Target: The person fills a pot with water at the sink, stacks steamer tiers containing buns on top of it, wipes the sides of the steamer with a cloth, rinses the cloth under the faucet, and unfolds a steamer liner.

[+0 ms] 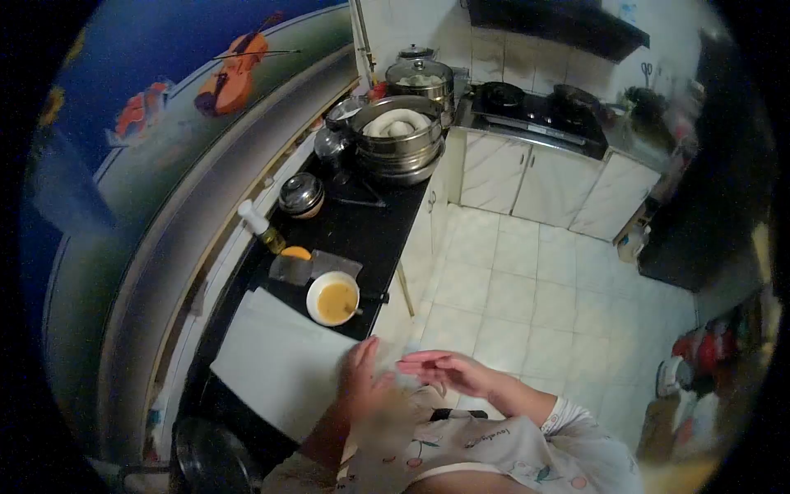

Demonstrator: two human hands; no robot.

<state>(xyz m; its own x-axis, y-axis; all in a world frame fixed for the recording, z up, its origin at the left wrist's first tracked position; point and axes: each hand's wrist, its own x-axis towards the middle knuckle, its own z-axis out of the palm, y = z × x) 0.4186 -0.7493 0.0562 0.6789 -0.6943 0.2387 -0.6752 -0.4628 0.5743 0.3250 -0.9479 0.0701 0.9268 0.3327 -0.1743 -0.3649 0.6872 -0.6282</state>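
My left hand [360, 375] is over the right edge of a white board or sheet [276, 358] on the black counter, fingers extended and nothing visible in it. My right hand [448, 372] is held out in front of my body, to the right of the counter, its fingers stretched toward the left hand. A gap separates the two hands. Just beyond the white sheet stands a white bowl [312, 306] of yellow-orange liquid [336, 301], with a utensil dipping into it. Behind the bowl lies a flat grey piece [317, 267], beside an orange-yellow item [296, 253].
A white-topped bottle [257, 222] and a lidded glass bowl [301, 193] line the wall side. Farther back, a metal steamer [399, 152] holds coiled white dough [397, 123] near a lidded pot [421, 78]. A gas stove [539, 115] fills the far counter; tiled floor [527, 288] lies right.
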